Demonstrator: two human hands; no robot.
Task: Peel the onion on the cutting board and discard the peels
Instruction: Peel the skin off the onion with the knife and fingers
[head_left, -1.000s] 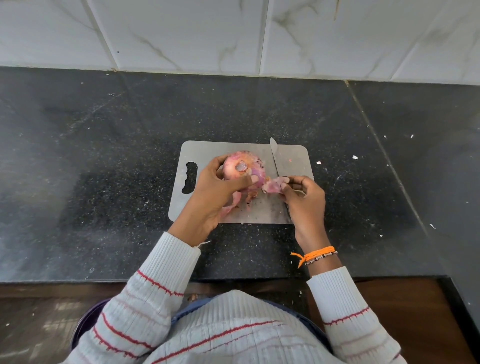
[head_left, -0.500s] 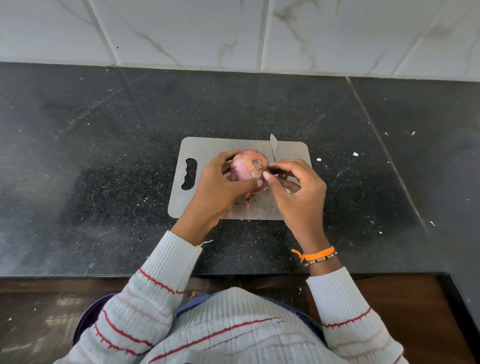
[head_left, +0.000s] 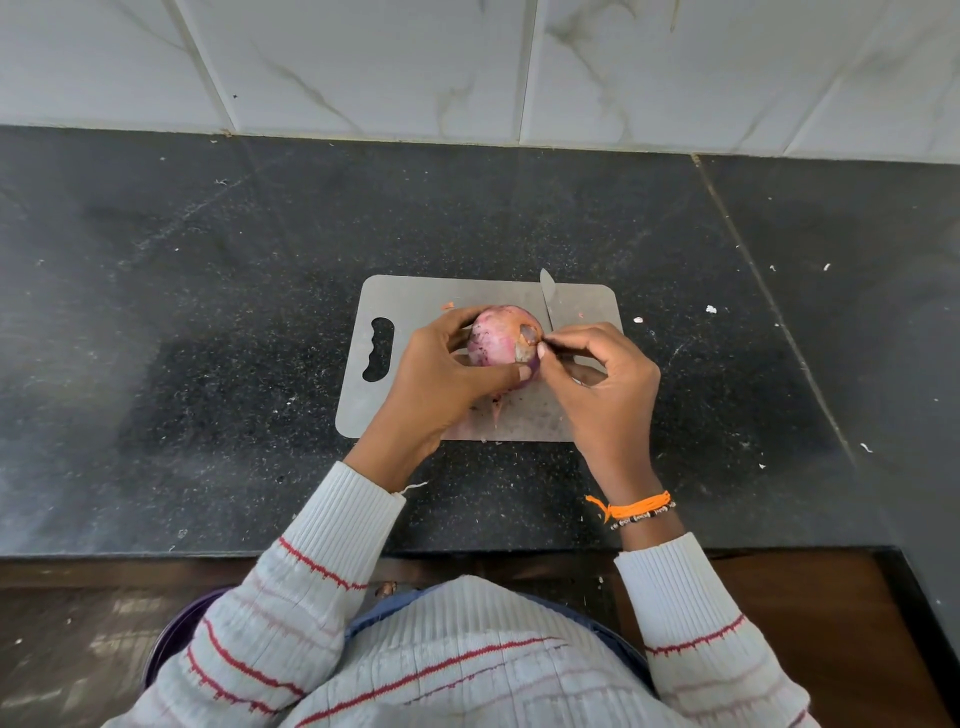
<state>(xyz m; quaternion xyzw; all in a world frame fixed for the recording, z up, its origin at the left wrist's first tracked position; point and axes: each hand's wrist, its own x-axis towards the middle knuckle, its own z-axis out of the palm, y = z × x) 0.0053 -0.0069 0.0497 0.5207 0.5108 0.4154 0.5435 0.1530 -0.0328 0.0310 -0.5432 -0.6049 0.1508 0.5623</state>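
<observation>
From the head view, the left hand (head_left: 441, 369) grips the onion (head_left: 501, 335) above the cutting board (head_left: 415, 306), fingers curled around it. The right hand (head_left: 602, 384) pinches loose skin at the onion's end. A knife (head_left: 546, 296) lies behind.

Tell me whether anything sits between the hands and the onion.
Nothing visible does. The left hand grips the onion above the cutting board, and the right hand pinches peel at its right side. The knife lies behind.
</observation>
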